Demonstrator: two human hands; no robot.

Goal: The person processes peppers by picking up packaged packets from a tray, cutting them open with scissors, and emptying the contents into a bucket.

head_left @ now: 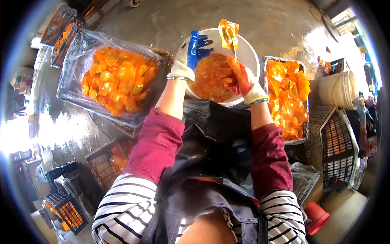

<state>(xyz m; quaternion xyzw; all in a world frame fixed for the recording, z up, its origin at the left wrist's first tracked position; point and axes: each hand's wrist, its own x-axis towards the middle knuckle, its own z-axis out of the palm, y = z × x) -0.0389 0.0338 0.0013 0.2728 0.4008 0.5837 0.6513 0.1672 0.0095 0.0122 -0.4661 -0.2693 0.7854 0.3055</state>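
Over a white bucket (252,49), my left hand (196,51), in a white glove with blue coating, is open with its fingers apart. My right hand (242,79), in a glove with red-orange coating, is closed round a thin metal tool that looks like a knife (234,53). At the tool's tip, above the bucket's far rim, sits a wet orange piece (229,33) that looks like pepper flesh. Orange liquid with bits in it (211,75) fills part of the bucket. The tool's handle is hidden in my fist.
To the left stands a plastic-lined crate (73,77) of orange pieces (120,77). A lined tray (266,97) with flattened orange pieces (287,97) is at the right. Beyond it are a pale bucket (339,89) and black crates (337,134). The floor (170,20) is wet.
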